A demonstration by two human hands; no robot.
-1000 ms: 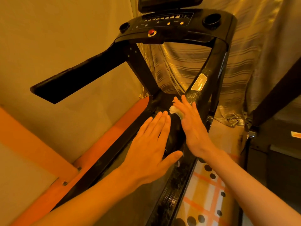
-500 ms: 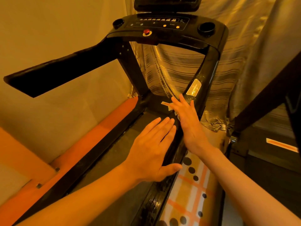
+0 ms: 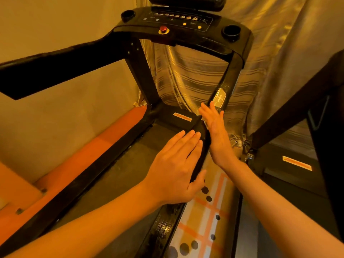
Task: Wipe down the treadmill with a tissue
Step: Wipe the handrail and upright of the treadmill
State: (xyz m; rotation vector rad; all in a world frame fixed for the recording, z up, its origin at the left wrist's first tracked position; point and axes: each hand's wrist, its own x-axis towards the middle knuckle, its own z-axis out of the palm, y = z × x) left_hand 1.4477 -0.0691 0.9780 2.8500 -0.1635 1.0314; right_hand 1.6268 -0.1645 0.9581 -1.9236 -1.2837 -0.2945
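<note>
treadmill point(image 3: 186, 25) labels, nothing legible

A striped, shiny curtain point(image 3: 195, 75) hung at the back, bunched where it met the floor. A plain wall point(image 3: 55, 25) stood to the left, with an orange band point(image 3: 96, 144) running along its foot. On the floor lay a mat point(image 3: 208, 216) patterned with orange lines and dark dots. A second dark machine point(image 3: 297, 155) stood at the right, carrying an orange label point(image 3: 296, 163).

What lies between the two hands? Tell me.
In the head view, the treadmill's black side rail runs between the left hand and right hand.
</note>
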